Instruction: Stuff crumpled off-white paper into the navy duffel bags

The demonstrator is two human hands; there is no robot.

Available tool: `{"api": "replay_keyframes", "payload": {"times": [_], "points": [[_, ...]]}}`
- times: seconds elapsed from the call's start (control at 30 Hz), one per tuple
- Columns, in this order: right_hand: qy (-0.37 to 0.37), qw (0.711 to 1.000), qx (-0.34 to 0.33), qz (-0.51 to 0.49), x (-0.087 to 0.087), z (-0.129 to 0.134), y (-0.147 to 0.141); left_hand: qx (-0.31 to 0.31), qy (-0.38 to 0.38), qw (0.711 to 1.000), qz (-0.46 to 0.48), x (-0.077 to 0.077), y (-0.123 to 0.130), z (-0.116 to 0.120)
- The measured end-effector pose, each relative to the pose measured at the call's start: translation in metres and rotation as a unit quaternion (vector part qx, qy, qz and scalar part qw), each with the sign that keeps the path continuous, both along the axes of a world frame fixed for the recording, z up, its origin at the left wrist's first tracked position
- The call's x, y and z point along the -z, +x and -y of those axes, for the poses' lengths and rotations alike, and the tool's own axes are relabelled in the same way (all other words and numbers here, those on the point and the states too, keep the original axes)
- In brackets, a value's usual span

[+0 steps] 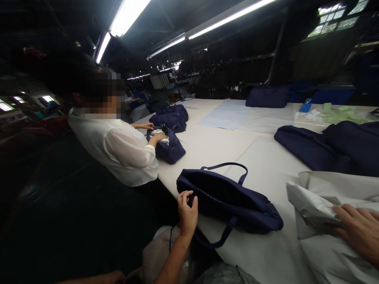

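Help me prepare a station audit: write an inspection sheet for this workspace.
Surface: pale table, with a flat bluish sheet on its far part.
Job's things: unzipped navy bag; crumpled pale sheeting.
Clutter: green and white scraps at the far right.
Grippers: bare hands; left hand at the bag, contact unclear; right hand on the sheeting.
Cables: nothing seen on the table.
Surroundings: co-worker handling another bag; lit ceiling tubes.

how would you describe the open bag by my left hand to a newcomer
On the white table, look beside the left hand. There lies a long navy zip bag, one handle arched on its far side. Its gaping mouth shows only darkness; the bag at the co-worker's hands shows pale contents.
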State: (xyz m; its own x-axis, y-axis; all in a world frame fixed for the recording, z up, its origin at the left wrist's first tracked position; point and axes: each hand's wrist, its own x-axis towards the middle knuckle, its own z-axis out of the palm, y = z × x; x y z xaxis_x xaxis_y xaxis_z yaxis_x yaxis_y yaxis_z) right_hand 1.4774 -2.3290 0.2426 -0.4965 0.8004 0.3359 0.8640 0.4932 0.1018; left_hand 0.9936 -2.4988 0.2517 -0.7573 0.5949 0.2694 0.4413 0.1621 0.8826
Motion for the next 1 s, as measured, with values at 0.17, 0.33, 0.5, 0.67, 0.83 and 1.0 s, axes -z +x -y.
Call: {"api": "replay_keyframes", "payload": {"times": [0.17, 0.33, 0.5, 0.67, 0.83, 1.0], "points": [[0.057, 0.997, -0.027, 0.038, -0.008, 0.003, -0.002, -0.077, 0.011, 0.944, 0.322, -0.002, -0.014, -0.006], [0.028, 0.993, 0.026, 0.114, -0.017, 0.008, -0.013, -0.036, -0.008, 0.890, 0.454, -0.010, -0.026, -0.024], [-0.025, 0.987, 0.048, 0.151, -0.028, 0.015, -0.028, 0.033, -0.052, 0.866, 0.497, -0.010, -0.029, -0.048], [-0.012, 0.988, 0.056, 0.145, -0.020, 0.017, -0.028, 0.017, -0.079, 0.912, 0.402, -0.013, -0.027, -0.057], [0.001, 0.989, 0.044, 0.142, -0.016, 0.021, -0.022, -0.032, -0.095, 0.950, 0.295, -0.012, -0.038, -0.064], [0.003, 0.989, 0.049, 0.139, -0.026, 0.030, -0.028, -0.063, -0.117, 0.977, 0.166, -0.005, -0.061, -0.088]]}}
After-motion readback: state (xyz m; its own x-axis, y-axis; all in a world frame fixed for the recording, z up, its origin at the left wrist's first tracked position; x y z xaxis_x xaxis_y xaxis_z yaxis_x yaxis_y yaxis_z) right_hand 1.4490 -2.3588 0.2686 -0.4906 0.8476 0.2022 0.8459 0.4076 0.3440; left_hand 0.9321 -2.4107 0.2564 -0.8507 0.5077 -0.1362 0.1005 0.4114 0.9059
